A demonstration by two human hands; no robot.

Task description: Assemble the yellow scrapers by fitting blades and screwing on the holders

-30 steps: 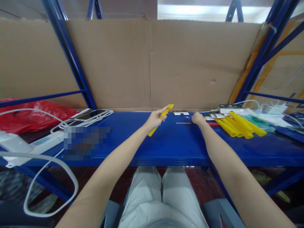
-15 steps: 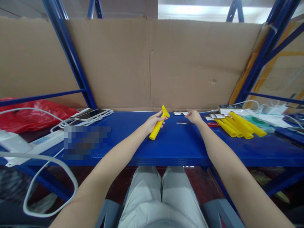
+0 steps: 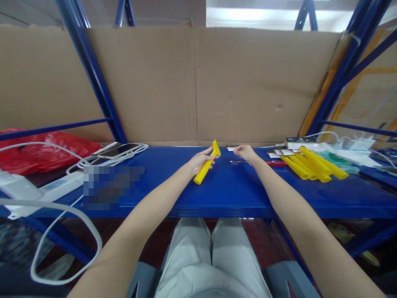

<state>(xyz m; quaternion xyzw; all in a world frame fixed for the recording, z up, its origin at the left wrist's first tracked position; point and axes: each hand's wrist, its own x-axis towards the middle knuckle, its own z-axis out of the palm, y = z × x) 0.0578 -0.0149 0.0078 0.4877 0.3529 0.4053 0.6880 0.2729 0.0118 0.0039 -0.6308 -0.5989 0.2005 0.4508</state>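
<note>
Leftward, toward the left hand (image 3: 200, 162), the right hand (image 3: 246, 153) has been carried since the first frame, and the yellow piece (image 3: 203, 171) has been turned so that its wider, T-like head is now shown. Nearest, pale trousers (image 3: 211, 256) are seen below the front edge of the blue surface (image 3: 232, 194). Over the middle of that surface, the yellow piece is gripped by the left hand, with the fingers clamped around its shaft; it is tilted, the round end pointed near and left, the head far and right. At the far left, a white power strip (image 3: 62, 186) is seen, with a red plastic bag (image 3: 52, 151) farther back. To the right of the yellow piece, a red-handled screwdriver (image 3: 276, 164) is laid crosswise, partly hidden by the right wrist. The right hand's fingers are drawn together, well short of touching the yellow piece; whether something small is pinched cannot be told. Farther right, several yellow tubes (image 3: 324, 161) are grouped side by side. Just beyond the right fingertips, a small white-and-dark card (image 3: 230, 148) is partly covered. Farthest, the surface is backed by brown cardboard (image 3: 248, 82).
</note>
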